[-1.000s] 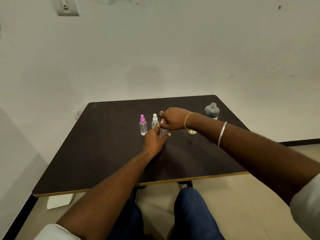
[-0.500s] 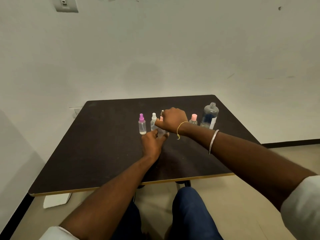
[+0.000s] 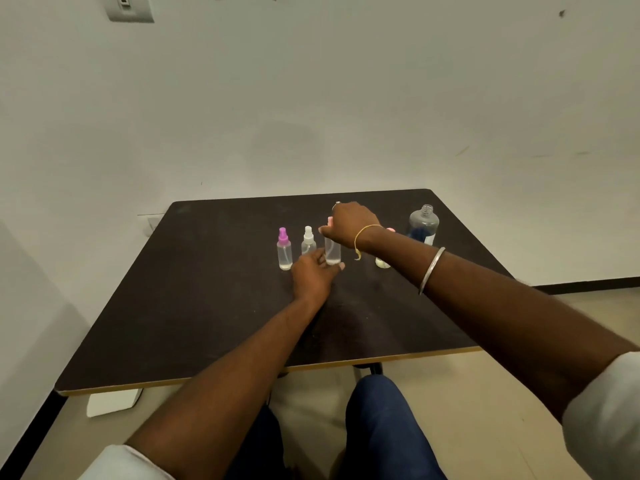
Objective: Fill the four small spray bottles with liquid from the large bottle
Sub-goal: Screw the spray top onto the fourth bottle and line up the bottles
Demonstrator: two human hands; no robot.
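On a dark table (image 3: 194, 306) set against a pale wall, small clear spray bottles stand in a row. The purple-capped bottle (image 3: 284, 249) is leftmost, the white-capped bottle (image 3: 308, 240) just beside it. The left hand (image 3: 313, 276) steadies the base of a third small bottle (image 3: 332, 250), while the right hand (image 3: 349, 225) closes over its pink top from above. A fourth small bottle (image 3: 382, 262) is mostly hidden behind the right wrist. The large bottle (image 3: 423, 224) stands uncapped at the far right.

Dark table (image 3: 207, 306) against white wall (image 3: 346, 98), beige floor (image 3: 485, 393).
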